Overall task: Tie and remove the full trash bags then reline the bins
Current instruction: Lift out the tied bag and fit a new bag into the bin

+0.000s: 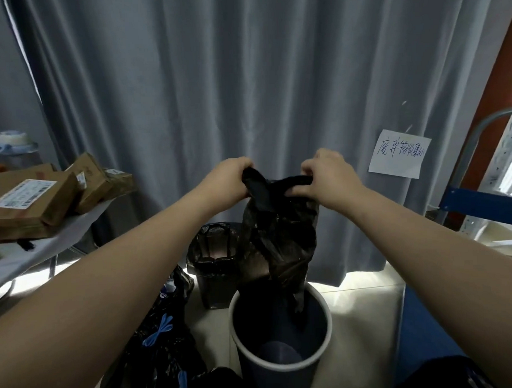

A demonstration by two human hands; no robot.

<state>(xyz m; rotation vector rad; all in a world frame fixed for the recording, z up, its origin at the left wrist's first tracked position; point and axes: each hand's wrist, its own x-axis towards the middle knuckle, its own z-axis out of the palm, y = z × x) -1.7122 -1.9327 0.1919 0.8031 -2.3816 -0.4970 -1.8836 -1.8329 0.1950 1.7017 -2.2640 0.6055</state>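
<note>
A thin black trash bag (279, 236) hangs in the air above a round blue bin with a white rim (326, 330). Its lower end dips into the bin's mouth. My left hand (228, 179) grips one handle at the bag's top, and my right hand (328, 175) grips the other handle, the two held slightly apart. Behind and to the left stands a dark square bin (214, 285) lined with a black bag. A full black trash bag (164, 356) with blue ties lies on the floor at the lower left.
A grey curtain (245, 92) fills the background, with a handwritten paper note (398, 154) pinned to it. A white table (61, 235) on the left carries several cardboard boxes (34, 204). A blue and grey metal frame (481, 203) stands at right.
</note>
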